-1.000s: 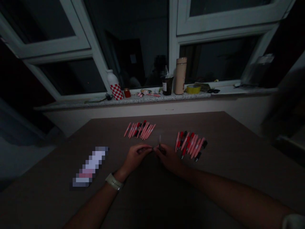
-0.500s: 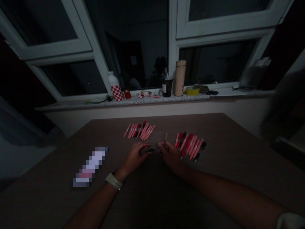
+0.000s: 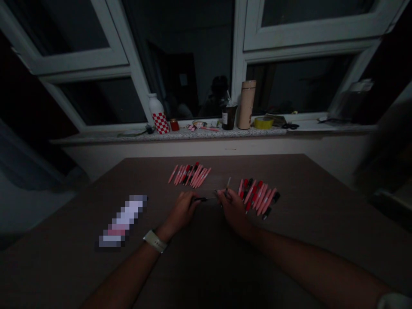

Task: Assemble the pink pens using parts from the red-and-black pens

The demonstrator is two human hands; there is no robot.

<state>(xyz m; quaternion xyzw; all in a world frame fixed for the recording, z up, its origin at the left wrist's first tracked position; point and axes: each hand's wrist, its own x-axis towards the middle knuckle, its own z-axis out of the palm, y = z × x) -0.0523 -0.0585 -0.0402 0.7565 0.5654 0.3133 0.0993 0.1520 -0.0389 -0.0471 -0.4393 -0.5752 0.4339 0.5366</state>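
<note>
My left hand (image 3: 183, 211) is closed, pinching a short dark pen part (image 3: 201, 198) that points right. From its tip a thin pale piece (image 3: 210, 198) reaches toward my right fingers; the dimness hides exactly what it is. My right hand (image 3: 233, 210) is closed around a slim dark pen piece with a pale, see-through end (image 3: 228, 182) sticking up. Just right of that hand lies a group of pink, red and black pens (image 3: 257, 196). Beyond my hands, to the left, is a second row of pink, red and black pens (image 3: 190, 175).
A blurred-out, phone-like flat object (image 3: 124, 221) lies on the brown table (image 3: 96, 193) at left. Along the windowsill (image 3: 189, 137) stand a white-and-red checked bottle (image 3: 159, 115), a small red jar (image 3: 174, 125), a dark cup (image 3: 228, 118), a beige flask (image 3: 247, 105) and yellow tape (image 3: 263, 123).
My hands have drawn slightly apart, and a thin pale piece now shows between the left hand's dark part and my right fingers. The view has shifted slightly.
</note>
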